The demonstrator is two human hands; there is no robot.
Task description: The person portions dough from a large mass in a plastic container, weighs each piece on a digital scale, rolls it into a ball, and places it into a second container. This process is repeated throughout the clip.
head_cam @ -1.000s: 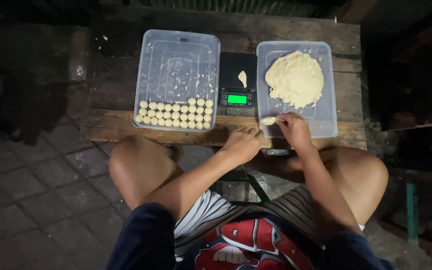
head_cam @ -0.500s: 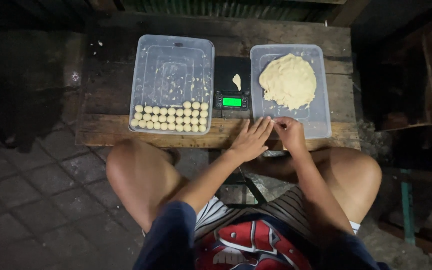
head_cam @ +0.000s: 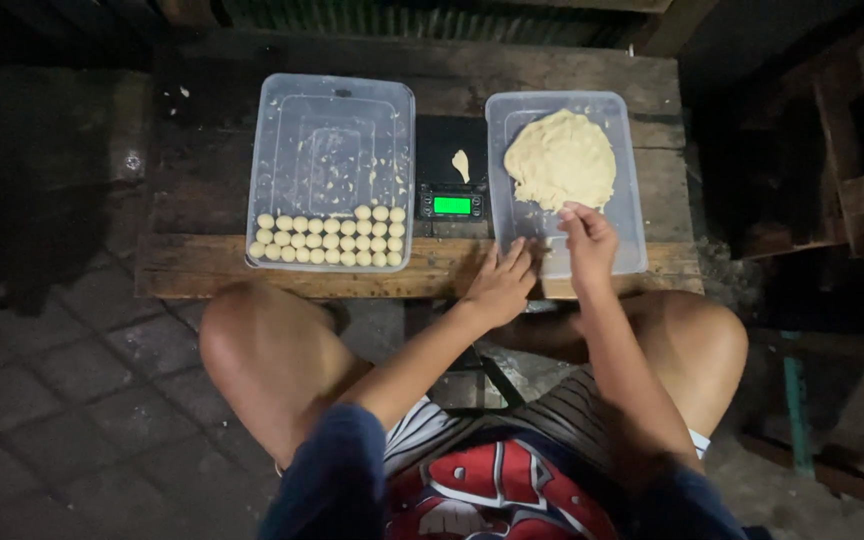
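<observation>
Resting flat, fingers spread and empty, your left hand lies on the tabletop; your right hand pinches at the dough slab. Three rows of dough balls fill the left tray; most dough remains.

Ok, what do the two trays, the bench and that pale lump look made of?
The trays: clear glossy plastic, seemingly, since the bench shows through. The bench: rough unfinished wood, with visible grain and plank seams. The pale lump: soft matte dough, probably, with an uneven surface.
</observation>
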